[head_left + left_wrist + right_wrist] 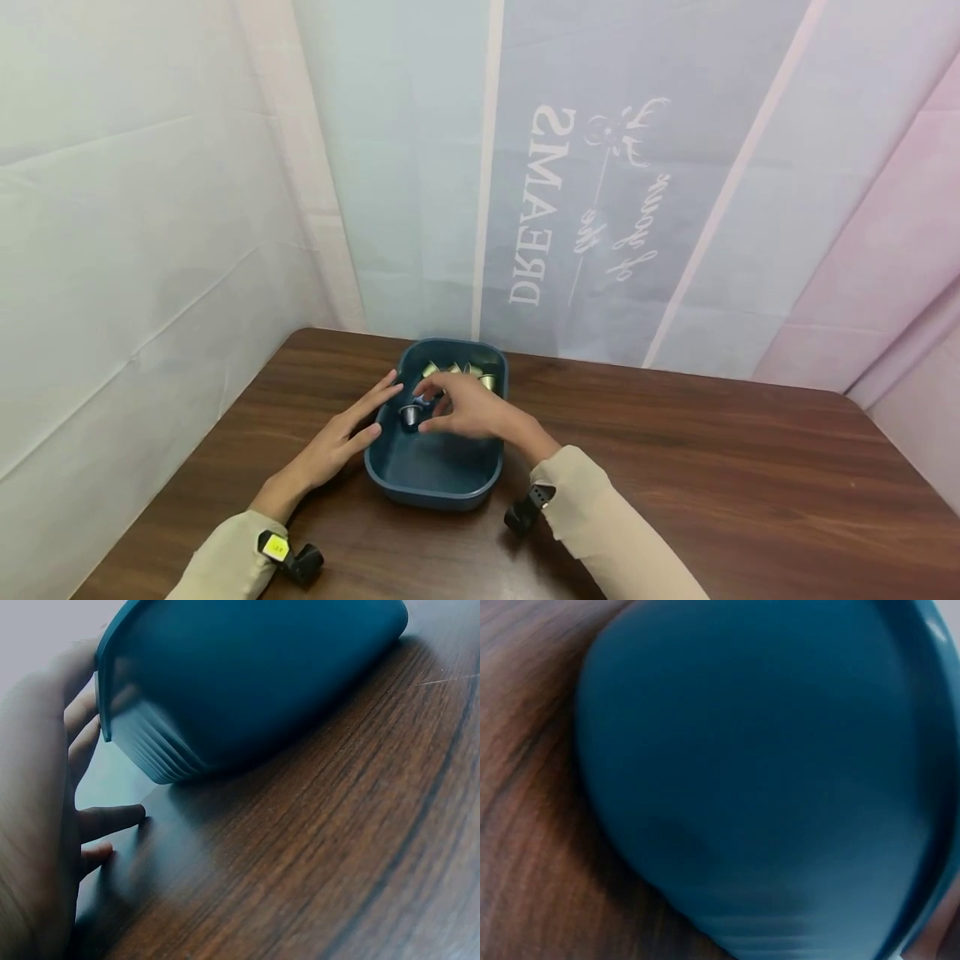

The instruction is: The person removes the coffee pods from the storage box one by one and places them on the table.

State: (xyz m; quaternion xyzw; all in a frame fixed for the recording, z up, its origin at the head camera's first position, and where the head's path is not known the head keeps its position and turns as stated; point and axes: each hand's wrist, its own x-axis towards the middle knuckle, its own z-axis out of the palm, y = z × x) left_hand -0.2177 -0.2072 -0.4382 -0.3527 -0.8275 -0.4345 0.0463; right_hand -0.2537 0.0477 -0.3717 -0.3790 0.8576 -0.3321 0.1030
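In the head view, a blue plastic bin (431, 471) stands on the table, holding small metallic coffee capsules. My right hand (468, 406) reaches in over its right rim, thumb and forefinger spread apart. Just by those fingertips lie a dark silver-rimmed capsule (410, 415) and a blue capsule (422, 402), the blue one partly hidden by the hand. Behind the hand, several gold-green capsules (453, 368) sit at the far end. My left hand (337, 437) lies along the bin's left side, fingers extended at the rim. In the left wrist view its fingers (112, 819) show beside the bin's ribbed wall.
The dark wood-grain table (675, 467) extends to the right of the bin. A printed fabric backdrop (420, 167) rises along the table's far edge, and pale cloth (150, 250) hangs on the left. The bin's outer wall (765, 765) fills most of the right wrist view.
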